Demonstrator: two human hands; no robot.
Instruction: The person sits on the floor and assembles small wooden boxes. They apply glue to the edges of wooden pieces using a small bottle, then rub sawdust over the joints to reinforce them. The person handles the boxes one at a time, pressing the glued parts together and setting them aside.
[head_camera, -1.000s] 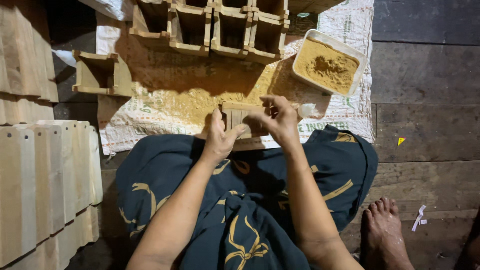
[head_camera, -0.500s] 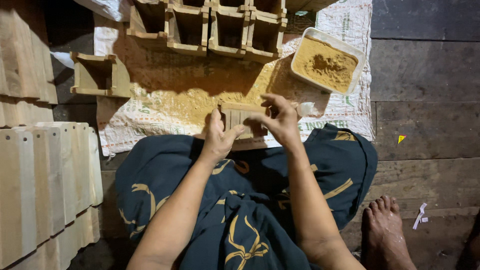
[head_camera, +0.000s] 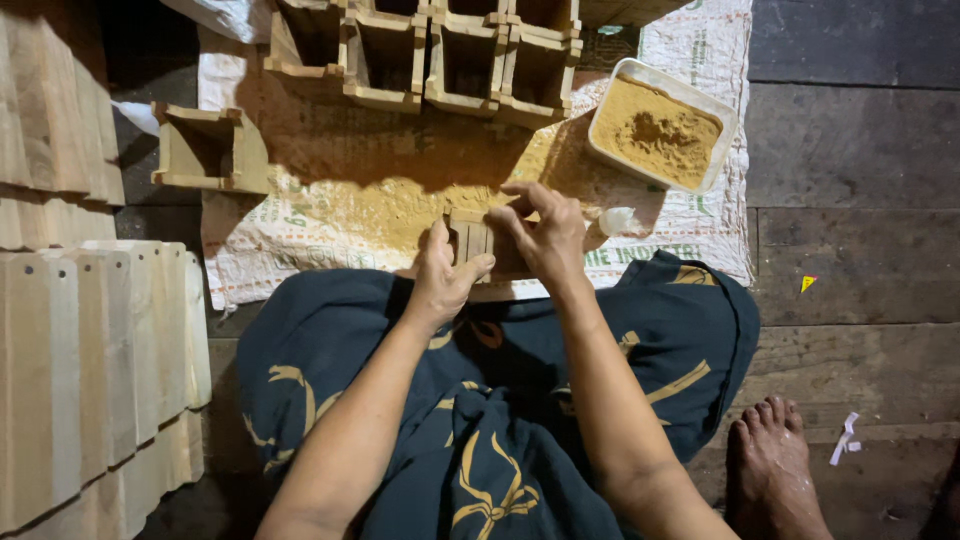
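My left hand (head_camera: 440, 275) and my right hand (head_camera: 540, 235) both grip a small wooden box piece (head_camera: 472, 238) held over a printed white sack (head_camera: 300, 245) dusted with yellow-brown powder. The left hand clasps its left side, thumb towards the middle. The right hand's fingers curl over its top and right side. Most of the piece is hidden by the fingers. My lap is covered by dark blue patterned cloth (head_camera: 480, 400).
A white tray of yellow-brown powder (head_camera: 660, 130) sits at the back right. A row of open wooden boxes (head_camera: 440, 50) lines the far edge, one more box (head_camera: 205, 150) at the left. Stacked wooden slats (head_camera: 90, 340) stand on the left. A bare foot (head_camera: 775, 470) rests on the plank floor.
Both hands have stayed on the wooden piece; the right hand's fingers have shifted slightly over its top. Nothing else has moved.
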